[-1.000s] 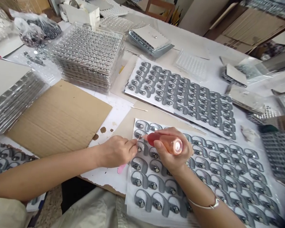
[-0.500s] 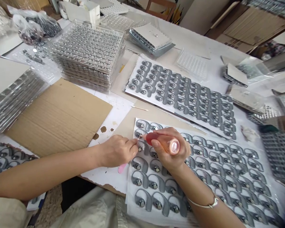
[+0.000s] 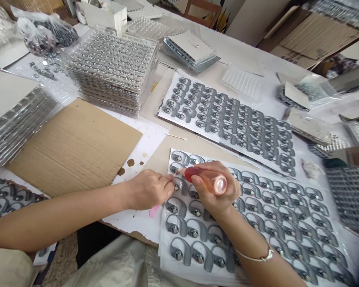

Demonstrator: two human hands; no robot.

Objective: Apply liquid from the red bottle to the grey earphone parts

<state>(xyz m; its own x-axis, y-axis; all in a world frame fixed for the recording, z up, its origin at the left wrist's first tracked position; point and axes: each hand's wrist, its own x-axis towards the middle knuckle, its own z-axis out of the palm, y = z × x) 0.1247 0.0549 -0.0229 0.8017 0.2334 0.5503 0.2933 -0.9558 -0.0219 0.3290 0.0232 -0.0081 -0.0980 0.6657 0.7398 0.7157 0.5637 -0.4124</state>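
A white backing sheet (image 3: 179, 263) carries rows of grey hook-shaped parts, each with a round metal centre. My left hand (image 3: 148, 190) pinches a thin pick with a pink handle (image 3: 154, 211), its fine tip at a part near the sheet's top left corner (image 3: 176, 169). Just beside it, my right hand (image 3: 215, 188) grips a small flashlight with a translucent red-orange body (image 3: 205, 179). Its lit end faces up toward me, and its red front end sits close to the pick's tip. My two hands hide part of the sheet's left rows.
A second sheet of grey parts (image 3: 224, 119) lies beyond my hands. Stacked clear trays of metal parts (image 3: 110, 67) stand at back left, beside a cardboard sheet (image 3: 74, 145). More trays (image 3: 351, 195) sit at the right edge.
The flashlight has turned slightly, its lit end shifting left. Both hands stay over the same part, and the view has shifted only a little.
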